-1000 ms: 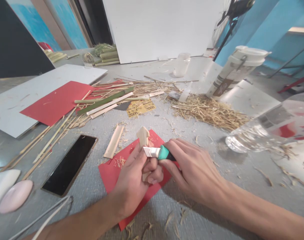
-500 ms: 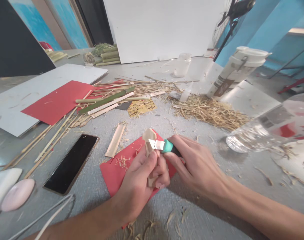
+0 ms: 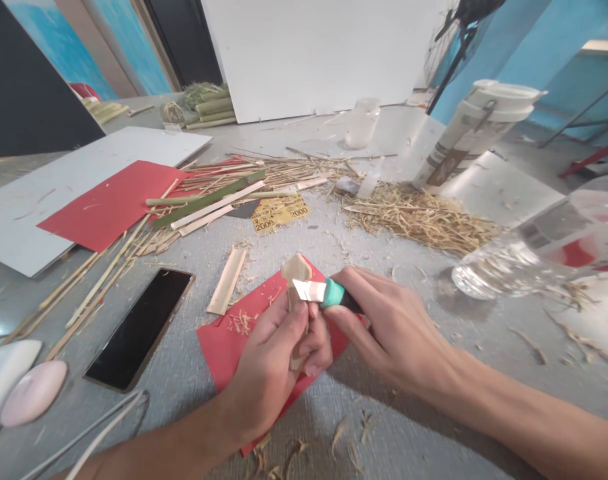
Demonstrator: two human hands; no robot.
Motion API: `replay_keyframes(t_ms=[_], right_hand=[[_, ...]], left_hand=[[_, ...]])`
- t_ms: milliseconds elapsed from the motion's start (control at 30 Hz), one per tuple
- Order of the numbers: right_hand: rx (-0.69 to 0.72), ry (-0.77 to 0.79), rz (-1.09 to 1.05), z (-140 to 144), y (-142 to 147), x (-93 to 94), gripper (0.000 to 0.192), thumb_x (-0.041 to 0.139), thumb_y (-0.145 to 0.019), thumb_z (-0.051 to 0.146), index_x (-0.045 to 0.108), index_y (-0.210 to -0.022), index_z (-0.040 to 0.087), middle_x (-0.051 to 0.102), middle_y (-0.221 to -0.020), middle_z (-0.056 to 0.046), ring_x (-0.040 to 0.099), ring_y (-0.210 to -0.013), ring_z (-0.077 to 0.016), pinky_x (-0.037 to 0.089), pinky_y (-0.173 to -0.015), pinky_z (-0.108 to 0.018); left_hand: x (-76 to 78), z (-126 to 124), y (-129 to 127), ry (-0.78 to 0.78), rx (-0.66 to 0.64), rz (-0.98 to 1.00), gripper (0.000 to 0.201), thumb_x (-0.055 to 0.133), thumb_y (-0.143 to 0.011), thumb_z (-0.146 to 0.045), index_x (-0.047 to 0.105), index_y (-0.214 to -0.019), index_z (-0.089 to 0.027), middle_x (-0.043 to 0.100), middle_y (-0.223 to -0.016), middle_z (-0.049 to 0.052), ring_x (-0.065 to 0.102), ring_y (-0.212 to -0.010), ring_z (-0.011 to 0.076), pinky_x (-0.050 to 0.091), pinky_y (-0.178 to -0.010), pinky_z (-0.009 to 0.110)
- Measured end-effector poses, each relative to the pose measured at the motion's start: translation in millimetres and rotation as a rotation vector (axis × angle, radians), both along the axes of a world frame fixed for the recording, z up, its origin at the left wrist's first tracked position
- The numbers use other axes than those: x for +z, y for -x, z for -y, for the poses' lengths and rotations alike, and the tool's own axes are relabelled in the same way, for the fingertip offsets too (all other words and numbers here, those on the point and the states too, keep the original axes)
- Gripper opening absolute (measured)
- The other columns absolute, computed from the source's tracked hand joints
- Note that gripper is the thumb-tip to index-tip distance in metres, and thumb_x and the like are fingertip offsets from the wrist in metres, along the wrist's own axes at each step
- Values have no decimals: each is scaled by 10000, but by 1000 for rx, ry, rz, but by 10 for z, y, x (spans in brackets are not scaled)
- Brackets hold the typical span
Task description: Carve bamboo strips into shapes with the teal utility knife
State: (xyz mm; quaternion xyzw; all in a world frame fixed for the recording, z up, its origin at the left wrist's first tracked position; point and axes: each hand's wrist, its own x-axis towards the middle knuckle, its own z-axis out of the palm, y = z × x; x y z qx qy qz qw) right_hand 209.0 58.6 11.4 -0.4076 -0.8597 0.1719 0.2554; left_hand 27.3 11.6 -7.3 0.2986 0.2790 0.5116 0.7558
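Note:
My left hand [image 3: 274,360] grips a short pale bamboo piece [image 3: 295,270], holding it upright over a red paper sheet [image 3: 224,347]. My right hand [image 3: 384,327] holds a utility knife with a teal handle [image 3: 331,294]. Its blade [image 3: 307,289] lies against the upper part of the bamboo piece, just above my left thumb. Fine shavings lie on the red paper below.
A black phone [image 3: 139,330] lies left of the red paper, with a loose bamboo strip [image 3: 227,280] behind it. Bamboo sticks [image 3: 204,200], a straw pile [image 3: 424,220], a yellow sandpaper sheet [image 3: 279,212], a white tumbler [image 3: 477,133] and a clear bottle [image 3: 544,247] crowd the table.
The blade has moved from below the bamboo piece's shaped top up against it, and both hands shifted slightly away from me. The piece's tip looks more rounded now.

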Motion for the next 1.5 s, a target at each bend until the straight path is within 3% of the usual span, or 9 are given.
replay_keyframes(t_ms=[133, 533, 733, 1100, 1367, 1500], right_hand=[[-1, 13, 2, -2, 7, 1, 329, 415, -1120, 433, 519, -890, 222, 578, -782, -13, 498, -656, -158, 306, -597, -306], [3, 25, 1, -7, 6, -5, 314, 426, -1115, 424, 519, -896, 220, 581, -786, -11, 506, -666, -162, 321, -614, -311], [-21, 33, 4, -37, -3, -4, 278, 461, -1086, 401, 482, -864, 235, 584, -774, -9, 470, -632, -149, 316, -605, -304], [13, 24, 49, -123, -43, -30, 281, 479, -1045, 440, 507, -871, 221, 566, -787, -22, 485, -683, -175, 296, -640, -338], [-7, 56, 99, -112, -26, -35, 272, 490, -1044, 433, 521, -883, 216, 584, -812, -29, 504, -723, -187, 287, -665, -346], [3, 41, 102, -123, -33, -44, 262, 484, -1054, 420, 523, -896, 215, 597, -819, -33, 514, -737, -191, 300, -677, -346]], left_hand=[[10, 0, -4, -20, -2, -27, 410, 537, -1120, -417, 432, -782, -208, 354, -651, -71, 356, -536, 79, 317, -562, 243], [10, -6, 8, -34, -5, -67, 457, 575, -1097, -480, 417, -765, -210, 357, -646, -72, 367, -541, 79, 302, -564, 256], [-8, -42, 52, -25, 58, -156, 294, 539, -1115, -422, 521, -912, -211, 430, -659, -64, 388, -552, 87, 320, -566, 246], [-27, -92, 85, 47, 165, -178, 124, 557, -1076, -335, 477, -1046, -244, 481, -662, -67, 404, -570, 102, 337, -567, 226], [-21, -87, 81, 24, 175, -241, 167, 586, -1075, -381, 512, -1026, -239, 479, -670, -64, 403, -576, 100, 337, -575, 230], [-4, -95, 86, -36, 230, -398, 212, 598, -1078, -411, 591, -993, -218, 523, -697, -46, 445, -599, 101, 372, -579, 229]])
